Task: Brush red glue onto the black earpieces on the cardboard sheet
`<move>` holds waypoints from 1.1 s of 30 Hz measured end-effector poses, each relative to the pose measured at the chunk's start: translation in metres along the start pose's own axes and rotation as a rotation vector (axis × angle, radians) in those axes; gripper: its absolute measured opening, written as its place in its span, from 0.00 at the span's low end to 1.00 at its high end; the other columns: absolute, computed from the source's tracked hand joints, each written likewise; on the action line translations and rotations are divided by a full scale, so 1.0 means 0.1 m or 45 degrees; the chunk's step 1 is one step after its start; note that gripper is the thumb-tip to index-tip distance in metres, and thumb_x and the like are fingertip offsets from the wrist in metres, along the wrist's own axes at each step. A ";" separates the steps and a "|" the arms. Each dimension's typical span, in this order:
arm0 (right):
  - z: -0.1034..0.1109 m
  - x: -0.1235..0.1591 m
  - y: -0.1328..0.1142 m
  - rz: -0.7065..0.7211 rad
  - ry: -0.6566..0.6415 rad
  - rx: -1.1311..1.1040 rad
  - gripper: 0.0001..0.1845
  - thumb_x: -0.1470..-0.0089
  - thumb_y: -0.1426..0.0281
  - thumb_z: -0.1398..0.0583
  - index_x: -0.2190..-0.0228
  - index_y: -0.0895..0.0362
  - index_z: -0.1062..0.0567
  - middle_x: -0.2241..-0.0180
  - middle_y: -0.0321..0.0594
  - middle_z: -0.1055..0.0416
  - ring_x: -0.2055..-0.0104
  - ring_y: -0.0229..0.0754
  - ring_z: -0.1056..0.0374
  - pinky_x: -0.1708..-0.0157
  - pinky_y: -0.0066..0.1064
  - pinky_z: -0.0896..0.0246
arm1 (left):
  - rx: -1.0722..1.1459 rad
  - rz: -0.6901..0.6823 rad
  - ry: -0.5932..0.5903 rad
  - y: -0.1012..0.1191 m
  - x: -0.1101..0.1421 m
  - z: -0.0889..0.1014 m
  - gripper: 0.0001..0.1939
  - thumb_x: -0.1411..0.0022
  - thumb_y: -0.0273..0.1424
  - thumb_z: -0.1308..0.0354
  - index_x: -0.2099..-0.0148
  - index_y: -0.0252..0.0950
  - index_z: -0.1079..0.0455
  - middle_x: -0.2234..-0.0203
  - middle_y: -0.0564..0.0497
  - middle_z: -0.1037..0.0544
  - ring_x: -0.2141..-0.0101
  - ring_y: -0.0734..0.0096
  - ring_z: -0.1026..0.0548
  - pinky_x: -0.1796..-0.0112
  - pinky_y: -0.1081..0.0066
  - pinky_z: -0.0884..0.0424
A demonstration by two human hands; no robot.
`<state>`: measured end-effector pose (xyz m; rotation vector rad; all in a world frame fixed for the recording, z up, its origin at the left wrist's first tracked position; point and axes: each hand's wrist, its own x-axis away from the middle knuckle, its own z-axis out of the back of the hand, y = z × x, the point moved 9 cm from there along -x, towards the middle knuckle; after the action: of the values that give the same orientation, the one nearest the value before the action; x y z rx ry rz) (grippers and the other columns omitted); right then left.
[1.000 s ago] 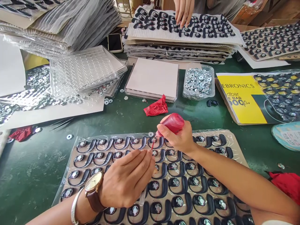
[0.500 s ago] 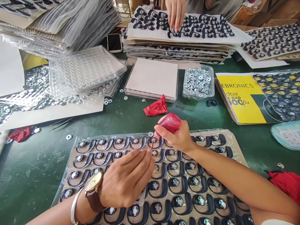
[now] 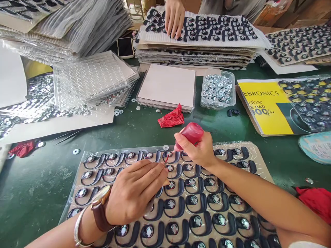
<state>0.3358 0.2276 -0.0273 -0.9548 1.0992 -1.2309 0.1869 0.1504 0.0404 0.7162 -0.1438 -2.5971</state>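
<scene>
My right hand [image 3: 198, 148] is wrapped round a red squeeze bottle [image 3: 192, 132], its nozzle end tilted down to the left. My left hand [image 3: 138, 189], wearing a watch and a bangle, is closed on a thin tool [image 3: 166, 162] with a reddish, pointed end; its rest is hidden by the fingers. That point reaches a black ear-hook earphone part [image 3: 168, 154] in the far row, beside the bottle's nozzle. Rows of such hooks with round silver centres lie on a brown board [image 3: 254, 182] under clear film, beneath both hands.
A red cloth [image 3: 171, 117], a clear tub of metal washers [image 3: 218, 105] and a stack of pale sheets [image 3: 167, 86] lie beyond the board. Tweezers [image 3: 67, 136] lie at left. Another person's hand [image 3: 175, 19] touches parts on the stacked trays [image 3: 196, 53].
My left hand has shifted slightly down and left with the thin tool. My right hand and the bottle moved slightly right. The other person's hand slid left along the parts.
</scene>
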 end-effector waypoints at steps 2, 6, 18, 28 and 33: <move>-0.01 0.00 0.00 -0.003 -0.010 0.002 0.19 0.41 0.57 0.38 0.79 0.54 0.27 0.82 0.35 0.27 0.78 0.39 0.29 0.69 0.33 0.32 | 0.011 0.006 0.014 -0.01 -0.02 0.02 0.11 0.34 0.23 0.49 0.53 0.30 0.27 0.60 0.46 0.18 0.61 0.66 0.19 0.59 0.66 0.23; -0.02 0.00 0.00 -0.003 -0.035 0.012 0.19 0.41 0.58 0.38 0.79 0.55 0.27 0.81 0.35 0.27 0.78 0.38 0.30 0.68 0.33 0.32 | 0.069 0.018 0.008 -0.04 0.00 0.01 0.12 0.35 0.22 0.50 0.52 0.29 0.28 0.59 0.45 0.18 0.60 0.66 0.19 0.58 0.66 0.23; -0.08 0.02 -0.03 -0.020 -0.119 -0.030 0.18 0.41 0.57 0.38 0.76 0.55 0.26 0.80 0.34 0.26 0.77 0.38 0.29 0.70 0.32 0.32 | 0.382 0.290 0.080 -0.37 0.04 0.04 0.12 0.37 0.19 0.47 0.53 0.35 0.29 0.62 0.49 0.18 0.62 0.71 0.19 0.59 0.71 0.25; -0.08 -0.01 -0.09 0.002 -0.123 -0.133 0.17 0.44 0.56 0.36 0.75 0.55 0.26 0.79 0.35 0.25 0.77 0.37 0.28 0.73 0.30 0.30 | 0.445 0.435 0.120 -0.52 0.05 0.05 0.08 0.34 0.21 0.46 0.57 0.35 0.27 0.64 0.51 0.18 0.65 0.74 0.21 0.63 0.74 0.26; 0.13 -0.12 -0.31 -0.151 -0.197 -0.186 0.22 0.46 0.51 0.37 0.75 0.57 0.25 0.78 0.38 0.24 0.78 0.38 0.27 0.82 0.25 0.31 | 0.395 0.390 0.219 -0.37 0.06 0.20 0.09 0.35 0.22 0.45 0.57 0.36 0.26 0.64 0.50 0.18 0.66 0.72 0.20 0.63 0.71 0.25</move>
<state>0.3418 0.2362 0.0071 -1.2212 1.0319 -1.1622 0.1577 0.1806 0.0469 0.9398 -0.5658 -2.2327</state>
